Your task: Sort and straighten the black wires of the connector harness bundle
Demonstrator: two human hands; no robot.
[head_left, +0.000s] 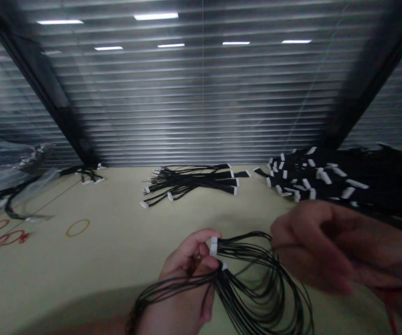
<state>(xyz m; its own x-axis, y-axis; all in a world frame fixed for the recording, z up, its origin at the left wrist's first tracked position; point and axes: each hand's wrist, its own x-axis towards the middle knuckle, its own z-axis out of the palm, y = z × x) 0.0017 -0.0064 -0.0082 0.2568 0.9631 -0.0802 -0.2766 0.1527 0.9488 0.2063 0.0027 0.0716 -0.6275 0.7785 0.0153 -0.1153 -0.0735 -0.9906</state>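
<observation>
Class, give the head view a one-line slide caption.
The left hand grips black wires by a white connector, the right hand alongside.

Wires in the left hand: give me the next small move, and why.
Perhaps the right hand should gather the looping wires just beside the upper connector. The left hand pinches that connector, but the wires spread from it in loose arcs, and the right hand is close by, though blur hides whether it touches them.

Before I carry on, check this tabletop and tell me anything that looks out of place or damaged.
I see no spill or clear damage. Slightly untidy: the red bands and yellow band lie loose at the left, and two white connectors stray toward the near side of the middle cable bunch.
</observation>
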